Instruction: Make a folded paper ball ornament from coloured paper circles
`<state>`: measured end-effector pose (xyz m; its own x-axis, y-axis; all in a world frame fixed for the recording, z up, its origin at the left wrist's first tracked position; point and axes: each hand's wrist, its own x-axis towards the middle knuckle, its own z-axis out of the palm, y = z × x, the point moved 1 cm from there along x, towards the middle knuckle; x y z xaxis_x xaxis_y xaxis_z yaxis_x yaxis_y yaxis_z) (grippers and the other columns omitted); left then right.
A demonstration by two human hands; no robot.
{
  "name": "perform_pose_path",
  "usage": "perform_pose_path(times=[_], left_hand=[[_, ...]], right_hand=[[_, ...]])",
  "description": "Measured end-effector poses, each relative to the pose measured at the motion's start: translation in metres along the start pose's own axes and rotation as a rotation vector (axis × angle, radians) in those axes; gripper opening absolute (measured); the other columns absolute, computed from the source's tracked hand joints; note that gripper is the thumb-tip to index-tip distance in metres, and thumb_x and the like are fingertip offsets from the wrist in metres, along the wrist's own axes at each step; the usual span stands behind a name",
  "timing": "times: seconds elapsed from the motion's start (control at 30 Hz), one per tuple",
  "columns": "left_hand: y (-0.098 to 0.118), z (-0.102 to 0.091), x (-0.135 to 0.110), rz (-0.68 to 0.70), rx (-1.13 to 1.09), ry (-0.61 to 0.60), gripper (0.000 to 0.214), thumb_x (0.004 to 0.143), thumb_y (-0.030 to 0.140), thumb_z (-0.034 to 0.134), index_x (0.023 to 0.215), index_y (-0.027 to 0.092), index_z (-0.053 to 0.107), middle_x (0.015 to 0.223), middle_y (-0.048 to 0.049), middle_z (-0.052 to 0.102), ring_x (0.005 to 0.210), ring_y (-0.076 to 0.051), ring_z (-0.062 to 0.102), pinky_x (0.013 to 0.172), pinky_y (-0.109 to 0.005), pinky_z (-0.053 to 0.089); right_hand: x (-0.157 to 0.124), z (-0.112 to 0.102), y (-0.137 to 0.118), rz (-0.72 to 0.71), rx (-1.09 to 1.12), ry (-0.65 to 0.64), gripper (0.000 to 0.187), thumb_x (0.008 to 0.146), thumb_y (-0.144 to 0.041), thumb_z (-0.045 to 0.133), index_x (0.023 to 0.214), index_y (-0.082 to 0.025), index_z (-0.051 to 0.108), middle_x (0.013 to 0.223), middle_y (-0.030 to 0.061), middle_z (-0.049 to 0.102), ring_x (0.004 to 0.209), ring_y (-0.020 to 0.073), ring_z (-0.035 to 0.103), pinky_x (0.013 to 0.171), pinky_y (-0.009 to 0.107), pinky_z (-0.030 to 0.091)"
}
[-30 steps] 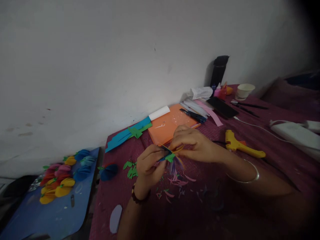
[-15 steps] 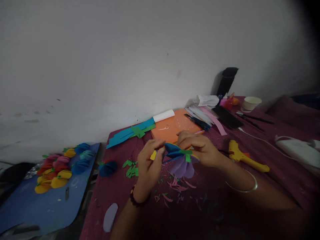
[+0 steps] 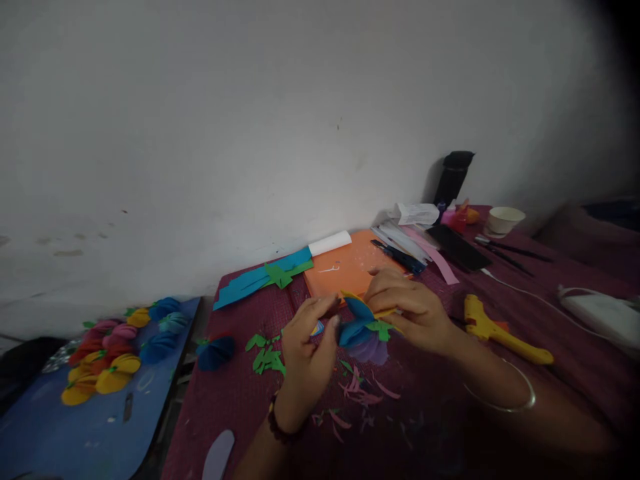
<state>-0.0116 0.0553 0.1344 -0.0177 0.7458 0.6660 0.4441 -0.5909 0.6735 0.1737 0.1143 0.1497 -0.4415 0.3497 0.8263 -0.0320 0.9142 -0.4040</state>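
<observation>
Both my hands hold a folded paper ball point(image 3: 361, 328) of blue, purple and yellow leaves with a small green strip, above the maroon cloth point(image 3: 430, 407). My right hand point(image 3: 410, 310) pinches its right side with closed fingers. My left hand point(image 3: 310, 347) grips the left side, thumb and fingers pressed on the outer leaf. Pink and green paper scraps point(image 3: 357, 393) lie on the cloth just under the hands.
A yellow glue gun point(image 3: 493, 328) lies to the right, its cord running back. Orange paper point(image 3: 345, 268), blue and green strips, pens, a dark bottle point(image 3: 453, 177) and a cup point(image 3: 504, 219) line the wall. Several finished paper balls point(image 3: 117, 337) rest on a blue sheet at left.
The paper ball, first folded nearly flat between my hands, fanned open and I have turned it. My view has tilted up a little, so everything sits lower.
</observation>
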Motion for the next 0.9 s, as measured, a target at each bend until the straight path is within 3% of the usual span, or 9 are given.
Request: perform_pose_path(times=[0.2,0.37,0.6,0.9], left_hand=[[-0.0014,0.0007,0.0029,0.096,0.005,0.061,0.016,0.077,0.010,0.066,0.090,0.019,0.067,0.089,-0.0052,0.067,0.084,-0.017,0.063,0.074,-0.029,0.051],[-0.0047,0.0030,0.0012,0.032,-0.160,0.079,0.020,0.074,0.006,0.067,0.089,0.019,0.060,0.084,-0.0029,0.062,0.080,-0.015,0.060,0.073,-0.029,0.049],[-0.0016,-0.0033,0.0069,0.065,-0.233,-0.237,0.007,0.082,0.014,0.062,0.083,0.019,0.066,0.080,-0.0029,0.063,0.075,-0.014,0.059,0.067,-0.027,0.047],[-0.0047,-0.0061,0.0049,-0.269,-0.249,-0.277,0.007,0.085,0.027,0.061,0.083,0.020,0.063,0.085,-0.0019,0.064,0.076,-0.014,0.057,0.066,-0.023,0.046]], right_hand=[[0.0003,-0.0006,-0.0011,-0.012,-0.029,-0.005,0.021,0.096,-0.033,0.049,0.089,-0.021,0.064,0.077,0.0017,0.065,0.075,0.0129,0.059,0.086,0.037,0.040],[-0.0001,0.0001,-0.0005,-0.027,-0.053,-0.047,0.020,0.096,-0.031,0.047,0.089,-0.021,0.063,0.080,0.0018,0.064,0.077,0.0131,0.058,0.086,0.037,0.041],[-0.0018,0.0030,0.0018,0.000,-0.003,-0.068,0.009,0.090,-0.023,0.056,0.090,-0.018,0.063,0.104,0.0084,0.060,0.097,0.0163,0.057,0.083,0.034,0.047],[0.0023,-0.0009,0.0023,0.062,0.145,-0.184,0.008,0.088,-0.020,0.060,0.086,-0.015,0.065,0.112,0.0117,0.059,0.108,0.0160,0.056,0.087,0.031,0.048]])
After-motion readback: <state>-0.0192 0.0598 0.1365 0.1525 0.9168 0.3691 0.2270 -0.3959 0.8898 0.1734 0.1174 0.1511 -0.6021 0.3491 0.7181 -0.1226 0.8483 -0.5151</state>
